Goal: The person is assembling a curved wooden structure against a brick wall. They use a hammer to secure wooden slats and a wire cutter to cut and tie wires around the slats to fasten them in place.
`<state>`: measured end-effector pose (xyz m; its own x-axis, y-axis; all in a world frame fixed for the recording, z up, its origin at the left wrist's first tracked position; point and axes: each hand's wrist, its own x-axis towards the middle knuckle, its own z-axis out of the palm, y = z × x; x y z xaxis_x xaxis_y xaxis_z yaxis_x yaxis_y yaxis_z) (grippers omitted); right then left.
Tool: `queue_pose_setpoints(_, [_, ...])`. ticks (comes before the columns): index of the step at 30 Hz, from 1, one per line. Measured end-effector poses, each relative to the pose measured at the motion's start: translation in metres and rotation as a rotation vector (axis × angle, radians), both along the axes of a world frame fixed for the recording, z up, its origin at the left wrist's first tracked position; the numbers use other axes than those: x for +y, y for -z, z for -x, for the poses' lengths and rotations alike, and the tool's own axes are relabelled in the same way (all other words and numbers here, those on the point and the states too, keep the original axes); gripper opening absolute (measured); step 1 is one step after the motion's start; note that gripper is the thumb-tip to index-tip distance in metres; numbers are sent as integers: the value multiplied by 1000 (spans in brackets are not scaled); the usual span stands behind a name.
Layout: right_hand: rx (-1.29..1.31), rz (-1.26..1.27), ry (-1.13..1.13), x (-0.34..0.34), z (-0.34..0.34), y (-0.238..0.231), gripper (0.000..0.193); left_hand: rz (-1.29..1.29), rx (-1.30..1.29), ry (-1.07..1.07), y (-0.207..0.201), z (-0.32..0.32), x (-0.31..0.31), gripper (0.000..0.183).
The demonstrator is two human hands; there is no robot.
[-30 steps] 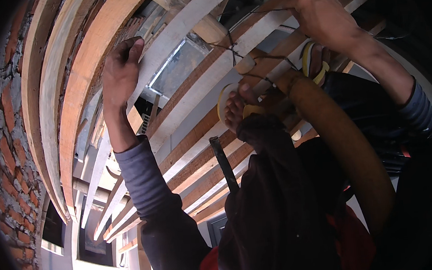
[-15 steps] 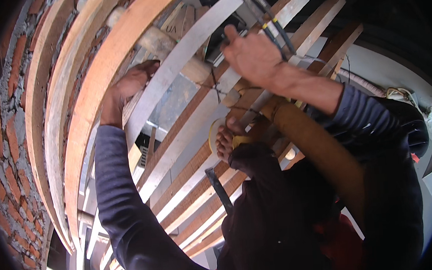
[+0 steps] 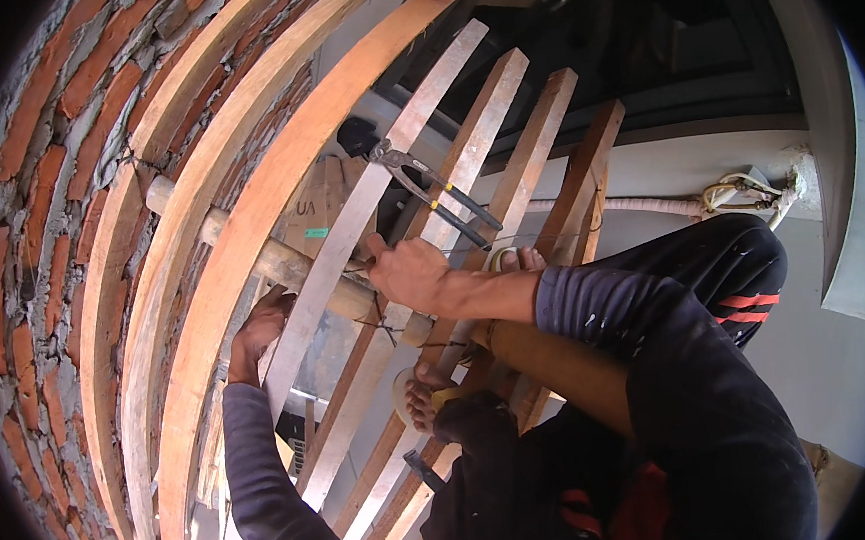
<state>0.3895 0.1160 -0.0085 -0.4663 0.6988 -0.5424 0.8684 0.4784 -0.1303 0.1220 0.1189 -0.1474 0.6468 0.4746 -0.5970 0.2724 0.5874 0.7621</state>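
Observation:
My right hand (image 3: 411,273) is closed at the edge of a pale wooden batten (image 3: 327,262), above a round wooden pole (image 3: 287,262) that crosses beneath. What its fingertips hold is hidden. On the other side of that batten, my left hand (image 3: 259,330) reaches in with bent fingers near the pole; what they grip does not show. Pincers (image 3: 432,192) with black and yellow handles lie across the battens just beyond my right hand. Dark tie wire (image 3: 386,326) is twisted round a batten where it meets the pole.
Several spaced battens run over the poles, with gaps opening below. A brick wall (image 3: 51,267) rises at the left. A bare foot (image 3: 426,396) rests on the battens, near a dark metal tool (image 3: 423,469). A cardboard box (image 3: 317,200) shows beneath, and cables (image 3: 743,188) at the right.
The view has shifted. My right hand has moved away from the pincers, back toward the pole and closer to my left hand. My left hand stays beside the same batten.

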Motion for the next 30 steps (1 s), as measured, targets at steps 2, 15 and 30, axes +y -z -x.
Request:
queue_pose_setpoints(2, [-14, 33, 6, 2, 3, -2, 20, -28, 26, 10, 12, -2, 3, 52])
queue_pose_setpoints(15, [89, 49, 154, 3, 16, 10, 22, -642, 148, 355, 102, 23, 0, 33])
queue_pose_setpoints(30, [186, -10, 253, -3, 5, 24, 22, -310, 318, -160, -111, -24, -30, 48])
